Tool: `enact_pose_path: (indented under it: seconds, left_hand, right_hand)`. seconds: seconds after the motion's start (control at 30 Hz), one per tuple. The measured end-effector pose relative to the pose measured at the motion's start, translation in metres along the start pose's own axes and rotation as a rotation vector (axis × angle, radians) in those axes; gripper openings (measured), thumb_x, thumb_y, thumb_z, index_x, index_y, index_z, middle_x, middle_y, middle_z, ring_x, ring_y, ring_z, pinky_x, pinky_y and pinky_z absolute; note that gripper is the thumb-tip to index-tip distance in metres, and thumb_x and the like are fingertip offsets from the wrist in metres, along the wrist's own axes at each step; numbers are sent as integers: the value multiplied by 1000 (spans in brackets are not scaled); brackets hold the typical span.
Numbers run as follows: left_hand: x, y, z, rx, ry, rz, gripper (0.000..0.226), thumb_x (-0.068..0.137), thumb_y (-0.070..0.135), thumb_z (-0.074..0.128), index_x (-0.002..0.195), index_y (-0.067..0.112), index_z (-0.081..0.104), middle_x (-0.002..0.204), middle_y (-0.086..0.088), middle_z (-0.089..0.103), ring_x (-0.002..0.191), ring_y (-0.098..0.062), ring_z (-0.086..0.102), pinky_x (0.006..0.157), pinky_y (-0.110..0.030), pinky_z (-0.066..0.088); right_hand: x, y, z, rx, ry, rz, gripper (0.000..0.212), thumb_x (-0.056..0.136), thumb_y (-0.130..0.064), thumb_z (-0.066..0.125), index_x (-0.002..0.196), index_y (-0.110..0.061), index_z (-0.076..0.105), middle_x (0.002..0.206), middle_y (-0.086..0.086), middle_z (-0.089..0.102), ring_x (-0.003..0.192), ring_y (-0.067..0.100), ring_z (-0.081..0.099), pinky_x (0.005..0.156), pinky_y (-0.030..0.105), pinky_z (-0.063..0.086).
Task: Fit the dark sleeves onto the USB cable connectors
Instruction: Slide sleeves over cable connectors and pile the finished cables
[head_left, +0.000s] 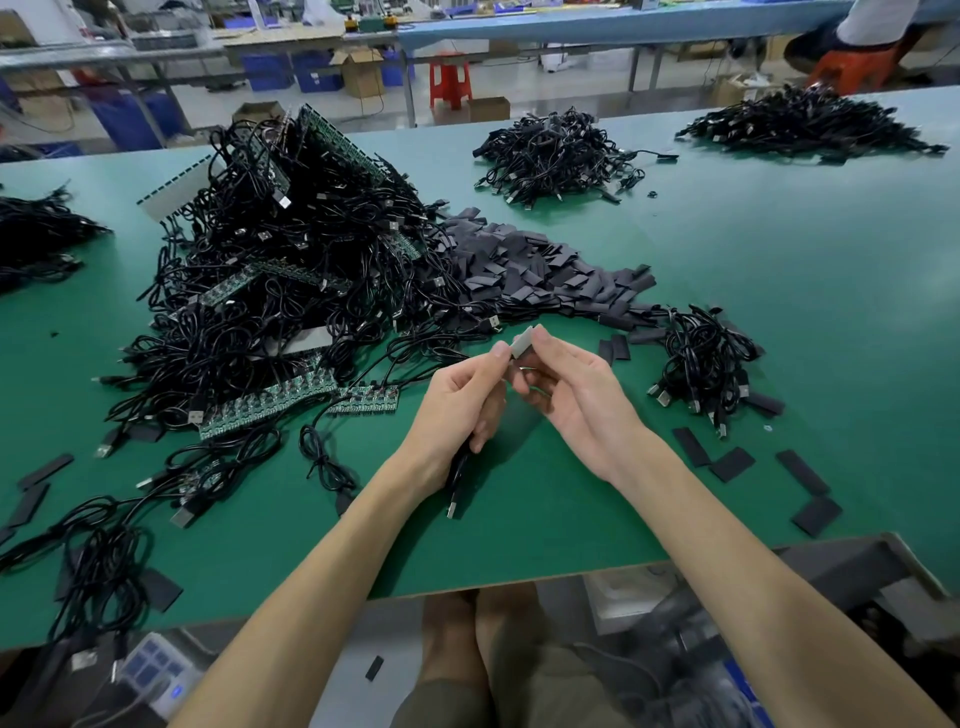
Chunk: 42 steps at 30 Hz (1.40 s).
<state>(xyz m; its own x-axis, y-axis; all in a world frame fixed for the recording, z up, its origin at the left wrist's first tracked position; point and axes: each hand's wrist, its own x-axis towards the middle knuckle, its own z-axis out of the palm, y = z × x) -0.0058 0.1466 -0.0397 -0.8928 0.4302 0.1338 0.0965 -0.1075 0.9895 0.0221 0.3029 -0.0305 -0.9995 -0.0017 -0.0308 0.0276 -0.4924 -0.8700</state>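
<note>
Between two hands (462, 395) (576, 395), one sleeve (521, 343) (one cable (457, 483))

Table mat (727, 322) was plain green. Cable heap (291, 270) was black, plug tips silver. Sleeve pile (524, 260) was dark grey. Circuit strips (270, 405) were green, speckled with dark parts. Held cable (457, 483) was black, small piece (521, 343) pale grey. Stool (451, 78) was red, bins (267, 70) blue.

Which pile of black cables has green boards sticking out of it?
The biggest pile, left of the heap of dark sleeves. Green circuit-board strips poke out of it; the other piles show only black cables.
</note>
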Motion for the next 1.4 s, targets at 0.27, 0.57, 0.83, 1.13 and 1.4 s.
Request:
enact_pose_path:
  seconds: [0.27, 0.57, 0.83, 1.13, 1.4]
  left_hand:
    - [-4, 0, 0, 117, 128, 39, 37, 106, 42, 51, 90, 15, 70, 48, -2, 39, 38, -19, 31, 43, -25, 30]
    - [-8, -4, 2, 591, 338, 178, 26, 108, 28, 50, 90, 25, 68, 53, 2, 46, 48, -25, 38, 48, -37, 30]
    - [-7, -12, 4, 858, 336, 96, 25, 107, 17, 47, 90, 31, 58, 67, 9, 57, 59, -20, 49, 53, -34, 33]
    - [-8, -12, 7, 914, 354, 107, 25, 106, 15, 49, 90, 32, 57, 66, 24, 58, 59, -10, 50, 51, -31, 31]
    - [-7, -11, 8, 950, 335, 107, 24, 107, 18, 47, 90, 33, 57, 60, 14, 50, 54, -15, 45, 51, -32, 29]
  right_hand:
    - [3, 2, -2, 98, 123, -42, 29, 89, -35, 68, 102, -10, 72, 90, 1, 72, 79, 12, 66, 67, 23, 49]
    - [6, 5, -7, 83, 205, -122, 26, 86, -31, 70, 99, -9, 72, 92, 0, 75, 80, 8, 67, 65, 18, 53]
    - [7, 7, -6, -82, 277, -203, 35, 82, -35, 73, 98, -4, 72, 88, 3, 76, 81, 13, 67, 69, 22, 53]
    - [8, 9, -7, -145, 349, -234, 12, 96, -15, 70, 92, -4, 73, 83, 4, 76, 75, 12, 67, 69, 22, 55]
    - [9, 8, -8, -163, 389, -249, 12, 95, -14, 71, 92, -3, 73, 81, 4, 76, 73, 12, 68, 70, 23, 56]
